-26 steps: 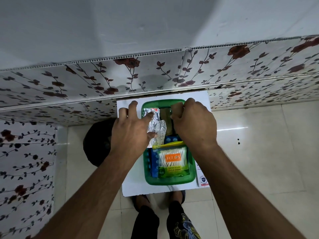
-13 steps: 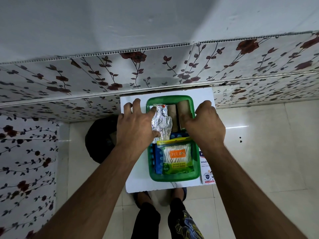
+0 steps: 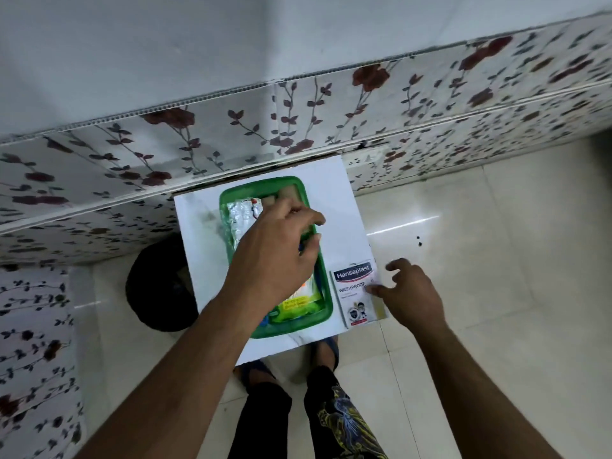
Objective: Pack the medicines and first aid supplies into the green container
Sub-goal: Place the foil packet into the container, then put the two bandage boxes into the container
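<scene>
Our right hand point(image 3: 409, 293), fingers spread and empty, touches the plaster box point(image 3: 356, 294) right of the green container point(image 3: 326, 309), frame centre; our left hand point(image 3: 278, 256), loosely curled, steadies its contents. We should pinch the box's edges.

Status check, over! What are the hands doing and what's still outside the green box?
Left hand over green container, fingers on its contents. Right hand open, touching Hansaplast box, outside the container on white board. Nothing in the way.

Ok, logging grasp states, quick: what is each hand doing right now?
Left hand: over the green container, fingers curled; whether it grips anything cannot be told.
Right hand: open, fingertips at the Hansaplast box, not holding it.
</scene>
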The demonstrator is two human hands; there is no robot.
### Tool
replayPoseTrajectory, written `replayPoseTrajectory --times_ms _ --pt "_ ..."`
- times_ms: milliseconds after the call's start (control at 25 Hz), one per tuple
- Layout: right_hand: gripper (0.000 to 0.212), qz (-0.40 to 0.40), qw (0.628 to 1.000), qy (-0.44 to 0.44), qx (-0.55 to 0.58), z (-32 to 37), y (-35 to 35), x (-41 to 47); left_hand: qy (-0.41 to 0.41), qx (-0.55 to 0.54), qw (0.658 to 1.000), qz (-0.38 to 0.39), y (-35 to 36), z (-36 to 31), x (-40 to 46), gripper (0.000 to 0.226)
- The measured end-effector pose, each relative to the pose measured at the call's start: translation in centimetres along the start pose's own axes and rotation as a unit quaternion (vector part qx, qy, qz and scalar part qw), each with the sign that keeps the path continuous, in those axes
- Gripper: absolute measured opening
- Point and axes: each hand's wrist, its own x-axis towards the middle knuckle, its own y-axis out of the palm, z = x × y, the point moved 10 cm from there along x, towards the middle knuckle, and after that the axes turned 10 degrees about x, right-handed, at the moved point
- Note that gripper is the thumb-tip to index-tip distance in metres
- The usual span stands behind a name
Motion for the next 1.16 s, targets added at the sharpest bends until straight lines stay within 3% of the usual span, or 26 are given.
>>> replayPoseTrajectory --times_ms 240,360,480,560,640,720,800,920,1040,1160 --pt "0.022 -0.017 0.997 0.003 0.077 -1.6 -0.2 0.9 0.023 -0.047 0.998 0.045 3.8 -2.9 0.6 0.019" --pt "0.02 -0.014 0.989 0.014 0.145 -2.1 -1.1 0.8 0.011 -0.072 0.996 0.059 4.5 -3.1 0.5 0.02" --pt "0.021 -0.014 0.958 0.013 0.287 -1.0 -4.0 -0.4 -0.008 -0.096 0.992 0.078 4.6 -3.2 0.5 0.031" --pt "0.019 0.005 0.922 -0.015 0.387 1.9 -6.2 -1.9 -0.041 -0.139 0.982 0.124 4.8 -3.1 0.4 0.051" --pt "0.015 0.05 0.9 -0.051 0.43 5.8 -6.9 -3.5 -0.088 -0.237 0.952 0.175 5.1 -3.4 -0.2 0.066" --pt "0.012 0.087 0.887 -0.07 0.449 9.0 -6.5 -4.4 -0.128 -0.318 0.926 0.159 3.6 -2.4 -0.6 0.066" --pt "0.013 0.048 0.908 -0.071 0.411 9.5 -6.4 -4.0 -0.164 -0.313 0.93 0.105 1.4 0.9 -0.6 0.064" --pt "0.027 -0.054 0.984 -0.054 0.16 6.4 -5.7 -2.0 -0.21 -0.228 0.951 0.022 -1.8 7.6 -1.0 0.061" --pt "0.059 0.023 1.0 -0.011 0.007 2.7 -1.0 -0.5 -0.186 -0.102 0.977 0.002 -1.9 10.4 -0.4 0.061" --pt "0.068 0.051 0.998 -0.001 -0.03 1.3 1.3 0.0 -0.134 0.062 0.989 -0.003 -1.2 10.3 0.3 0.064"
